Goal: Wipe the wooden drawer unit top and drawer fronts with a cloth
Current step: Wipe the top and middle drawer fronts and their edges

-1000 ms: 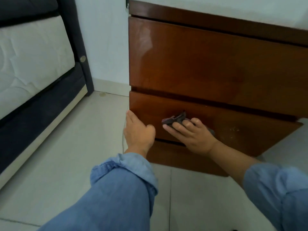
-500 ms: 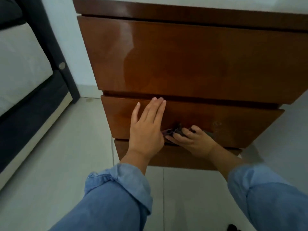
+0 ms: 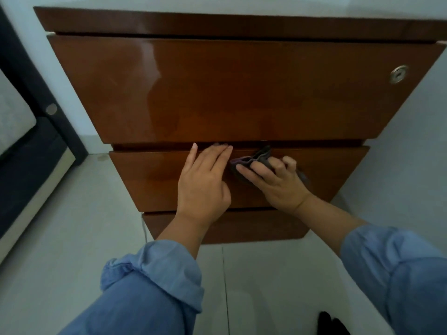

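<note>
The glossy brown wooden drawer unit (image 3: 242, 88) fills the upper part of the head view, with a tall top drawer, a middle drawer (image 3: 150, 175) and a low bottom drawer (image 3: 254, 226). My left hand (image 3: 203, 187) lies flat on the middle drawer front, straight fingers reaching its upper edge. Just to its right, my right hand (image 3: 278, 182) holds a small dark crumpled cloth (image 3: 256, 158) against the same drawer front, fingers curled round it. Part of the cloth is hidden under the hand.
A round metal lock (image 3: 398, 74) sits at the top drawer's right end. A bed with a dark frame (image 3: 36, 151) stands at the left. Pale floor tiles (image 3: 72, 238) lie below, white walls flank the unit, and a dark object (image 3: 331, 322) lies at the bottom edge.
My left hand moved from the drawer's left edge to lie flat on the middle drawer front. My right hand slid the cloth up toward the drawer's top edge. The view shifted right.
</note>
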A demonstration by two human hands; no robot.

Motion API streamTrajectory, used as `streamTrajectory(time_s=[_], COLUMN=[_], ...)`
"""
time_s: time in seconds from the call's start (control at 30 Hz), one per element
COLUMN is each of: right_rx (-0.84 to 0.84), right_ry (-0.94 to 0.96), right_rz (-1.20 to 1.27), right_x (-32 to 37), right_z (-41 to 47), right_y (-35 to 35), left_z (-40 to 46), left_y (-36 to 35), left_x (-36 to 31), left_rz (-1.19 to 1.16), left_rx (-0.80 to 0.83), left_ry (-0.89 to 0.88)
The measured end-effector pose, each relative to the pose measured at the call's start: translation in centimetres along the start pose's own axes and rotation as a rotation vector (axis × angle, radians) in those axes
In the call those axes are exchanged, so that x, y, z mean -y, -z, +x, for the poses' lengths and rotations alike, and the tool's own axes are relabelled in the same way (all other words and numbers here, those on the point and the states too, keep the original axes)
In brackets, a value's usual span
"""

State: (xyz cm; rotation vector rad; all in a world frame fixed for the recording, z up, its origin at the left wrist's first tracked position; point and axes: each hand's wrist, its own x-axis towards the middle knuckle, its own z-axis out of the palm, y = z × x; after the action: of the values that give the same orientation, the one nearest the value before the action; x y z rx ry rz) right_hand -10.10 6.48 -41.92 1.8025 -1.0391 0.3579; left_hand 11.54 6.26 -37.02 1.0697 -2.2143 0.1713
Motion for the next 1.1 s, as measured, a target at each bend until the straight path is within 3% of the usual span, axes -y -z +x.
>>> streamTrajectory(time_s=[0.23,0.3,0.37,0.47,0.53,0.63,0.8,0.97,1.03,1.1], right_rx=[0.061,0.145,0.182,0.1,0.002,-0.049,0.008,0.186,0.232,0.164], right_ry=[0.262,0.247,-0.019,-0.505,-0.58,-0.436,-0.062,0.173,0.015,-0.301], right_rz=[-0.009,0.038,0.045,0.057,0.11,0.112,-0.046,-0.003,0.017,0.04], right_x=[2.7,2.9,2.6,-0.1,-2.9,-5.4,-4.2,-2.9,-3.0,-4.2], right_z=[-4.4,-5.9,-7.9,-8.7,-7.4,-5.3,-7.6,-13.5,-15.8,-16.4], right_y=[-3.5,-3.1,-1.5,0.7,1.3,1.0,-1.4,-3.3,-2.7,-1.8], left_z=[0.0,0.3,0.7,1.7,2.4,2.8,2.5,2.4,2.3,2.3], left_y=[-0.9,-1.0,-1.2,-1.5,-1.7,-2.2,-3.7,-4.3,-4.3,-4.1], left_x=[-1.2,-1.5,-2.3,-3.4,-3.9,-4.6,-5.4,-5.4,-5.7,-5.9], left_rz=[0.062,0.07,0.05,0.047,0.051,0.028,-0.052,-0.092,-0.082,-0.072], left_rx=[0.007,0.045,0.079,0.106,0.11,0.092,0.019,-0.013,-0.008,-0.009], left_ry=[-0.003,-0.067,-0.131,-0.18,-0.199,-0.186,-0.129,-0.111,-0.099,-0.09])
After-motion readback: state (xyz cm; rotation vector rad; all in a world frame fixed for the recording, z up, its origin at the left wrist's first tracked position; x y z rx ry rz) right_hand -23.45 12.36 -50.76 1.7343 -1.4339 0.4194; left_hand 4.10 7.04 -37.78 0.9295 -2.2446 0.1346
